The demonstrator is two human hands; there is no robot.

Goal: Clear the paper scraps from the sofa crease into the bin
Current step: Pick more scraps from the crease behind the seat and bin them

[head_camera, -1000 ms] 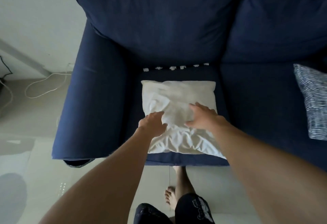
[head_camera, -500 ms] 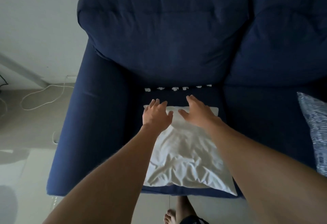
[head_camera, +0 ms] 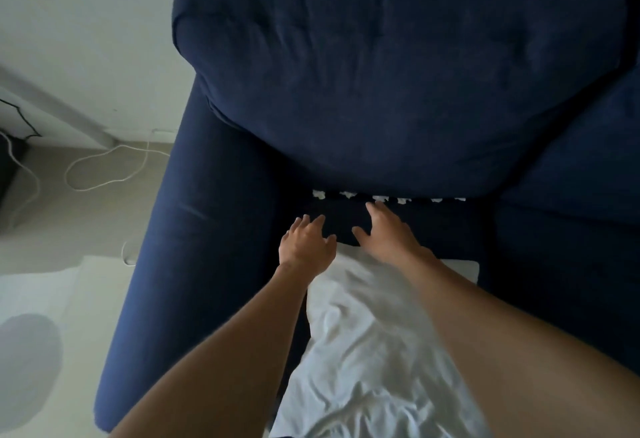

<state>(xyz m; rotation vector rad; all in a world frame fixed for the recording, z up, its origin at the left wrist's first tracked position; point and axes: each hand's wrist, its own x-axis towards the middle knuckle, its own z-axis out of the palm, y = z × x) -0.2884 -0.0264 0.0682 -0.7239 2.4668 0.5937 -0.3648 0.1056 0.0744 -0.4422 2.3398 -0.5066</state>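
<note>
1. Both hands have left the white pillow [head_camera: 374, 351] and moved toward the sofa crease [head_camera: 478, 199].
2. Right hand [head_camera: 388, 237], open and empty, nearly touches the paper scraps [head_camera: 380, 198] lining the crease.
3. Left hand [head_camera: 306, 247] open, short of it.
4. Picking is about to begin; no bin visible.

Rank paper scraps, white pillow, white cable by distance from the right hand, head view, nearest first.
From the right hand:
1. Paper scraps - in the sofa crease, just at the fingertips.
2. White pillow - on the seat, under the wrist and forearm; too close to call against the scraps.
3. White cable - on the floor, far left, beyond the armrest.
</note>
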